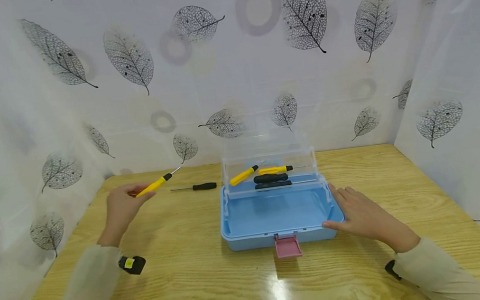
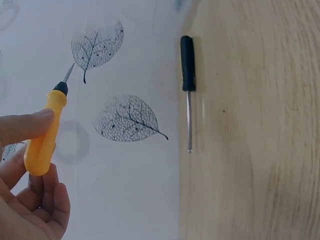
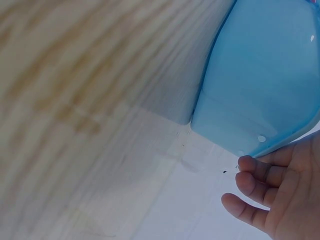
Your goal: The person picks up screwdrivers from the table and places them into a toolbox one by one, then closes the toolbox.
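Note:
My left hand point(image 1: 124, 205) pinches the yellow handle of a screwdriver point(image 2: 45, 135) between thumb and fingers. The screwdriver's black collar and metal tip point up and away, above the table's left side. My right hand point(image 1: 363, 213) holds the right end of a light blue toolbox point(image 1: 231, 244), thumb on the front rim and other fingers along its outer side. Its clear lid is raised. At the toolbox's back, a tray carries yellow screwdrivers point(image 1: 244, 175) and black-handled ones point(image 1: 271, 178). The main compartment point(image 1: 271, 211) shows its bare blue floor.
A black-handled screwdriver point(image 1: 204, 186) lies on the wooden table point(image 1: 182, 279) between my left hand and the toolbox. The pink latch point(image 1: 288, 247) hangs open at the front. A white leaf-printed curtain point(image 1: 233, 74) encloses the back and sides.

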### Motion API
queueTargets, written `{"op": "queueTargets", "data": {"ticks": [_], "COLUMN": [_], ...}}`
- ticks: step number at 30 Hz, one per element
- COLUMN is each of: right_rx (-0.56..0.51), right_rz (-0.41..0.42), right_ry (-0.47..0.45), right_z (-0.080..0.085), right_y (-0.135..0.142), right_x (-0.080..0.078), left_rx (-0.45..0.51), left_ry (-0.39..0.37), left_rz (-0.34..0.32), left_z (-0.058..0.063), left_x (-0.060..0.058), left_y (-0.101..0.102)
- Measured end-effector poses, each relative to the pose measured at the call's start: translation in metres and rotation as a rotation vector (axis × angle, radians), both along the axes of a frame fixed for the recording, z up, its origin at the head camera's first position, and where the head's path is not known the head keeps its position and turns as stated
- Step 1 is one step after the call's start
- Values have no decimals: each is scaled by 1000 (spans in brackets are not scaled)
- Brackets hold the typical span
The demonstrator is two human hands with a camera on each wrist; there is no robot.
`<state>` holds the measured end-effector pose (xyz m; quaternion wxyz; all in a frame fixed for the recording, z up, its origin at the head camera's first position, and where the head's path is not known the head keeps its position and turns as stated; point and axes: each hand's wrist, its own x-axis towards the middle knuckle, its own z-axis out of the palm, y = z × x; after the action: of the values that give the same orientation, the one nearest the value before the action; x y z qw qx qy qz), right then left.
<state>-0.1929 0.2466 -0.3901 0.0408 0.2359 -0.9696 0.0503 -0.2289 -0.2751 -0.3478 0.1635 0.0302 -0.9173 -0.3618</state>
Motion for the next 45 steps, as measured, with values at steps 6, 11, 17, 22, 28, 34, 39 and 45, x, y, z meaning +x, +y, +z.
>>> {"op": "queueTargets", "data": {"ticks": [6, 11, 17, 22, 28, 34, 39, 45], "right_rx": [-4, -5, 0, -1, -1, -2, -1, 4], "right_rz": [5, -6, 1, -3, -14, -10, -7, -9], "right_ry": [0, -17, 4, 4, -14, -8, -9, -17], "right_z": [1, 0, 0, 0, 0, 0, 0, 0], "right_y": [-1, 0, -1, -1, 0, -1, -1, 0], "right_x": [0, -1, 0, 0, 0, 0, 0, 0], "left_rx": [3, 5, 1, -9, 4, 17, 53, 57], "left_ry": [14, 18, 15, 20, 35, 31, -5, 3], "left_rz": [-21, -31, -49, -65, -97, -135, -165, -216], "left_z": [5, 8, 9, 9, 10, 9, 7, 5], "left_x": [0, 0, 0, -2, -5, -9, -13, -18], "left_y": [9, 15, 22, 29, 42, 56, 68, 83]}}
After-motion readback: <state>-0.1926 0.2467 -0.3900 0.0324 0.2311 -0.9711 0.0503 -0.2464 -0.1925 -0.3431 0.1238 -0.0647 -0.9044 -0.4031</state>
